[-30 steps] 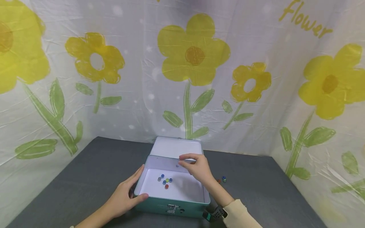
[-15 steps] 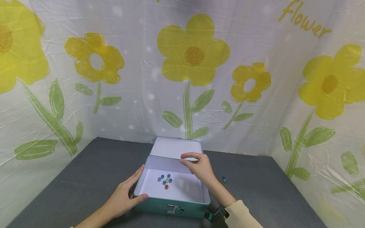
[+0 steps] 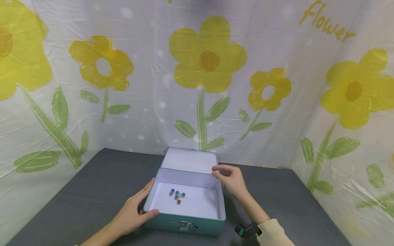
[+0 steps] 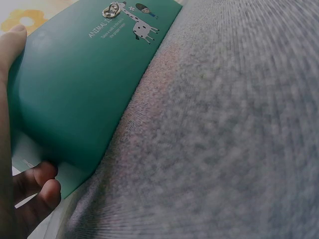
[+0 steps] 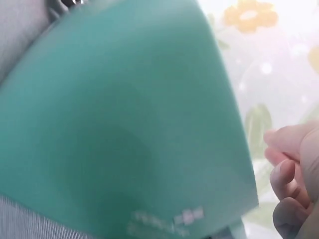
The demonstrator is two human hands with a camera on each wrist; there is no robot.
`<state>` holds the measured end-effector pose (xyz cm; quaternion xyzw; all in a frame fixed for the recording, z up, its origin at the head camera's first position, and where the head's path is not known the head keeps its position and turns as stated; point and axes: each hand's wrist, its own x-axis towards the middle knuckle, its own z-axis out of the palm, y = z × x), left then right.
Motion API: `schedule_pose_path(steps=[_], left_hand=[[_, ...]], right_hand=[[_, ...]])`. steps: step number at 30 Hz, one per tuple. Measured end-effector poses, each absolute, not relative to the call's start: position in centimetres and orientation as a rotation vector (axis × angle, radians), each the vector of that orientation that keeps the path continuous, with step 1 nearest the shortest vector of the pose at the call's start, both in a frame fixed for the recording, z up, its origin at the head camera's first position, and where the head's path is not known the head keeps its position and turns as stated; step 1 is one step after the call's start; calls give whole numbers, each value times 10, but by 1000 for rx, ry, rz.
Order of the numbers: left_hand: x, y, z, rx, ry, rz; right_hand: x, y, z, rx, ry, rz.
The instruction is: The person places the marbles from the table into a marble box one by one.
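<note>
An open green tin box with a white inside stands before me in the head view. Several small beads lie grouped on the left half of its floor, among them a red bead and a blue bead. My left hand holds the box's left side, thumb at the front rim and fingers along the outer wall. Beyond the right rim, my right hand hovers with bent fingers. Thumb and index finger are apart, and nothing shows between them. Its fingers also appear in the right wrist view.
The box's lid is tipped back behind it, near a flower-printed curtain. Dark cloth covers the table. A black wrist strap hangs by the right sleeve.
A blue bead falls from the right hand into the box and settles with the others. My right hand then moves right, past the rim, hiding the beads on the table. The left hand stays put.
</note>
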<state>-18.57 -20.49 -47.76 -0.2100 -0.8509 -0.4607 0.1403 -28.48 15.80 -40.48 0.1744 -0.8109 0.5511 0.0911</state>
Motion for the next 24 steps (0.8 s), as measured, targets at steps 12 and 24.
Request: schedule_pose_path(steps=[12, 24], left_hand=[[-185, -205, -476, -623, -2451, -1342], [-187, -205, -478, -609, -2459, -1322]], right_hand=[[-286, 208, -416, 357, -2420, 1576], [-288, 259, -435, 158, -2542, 1449]])
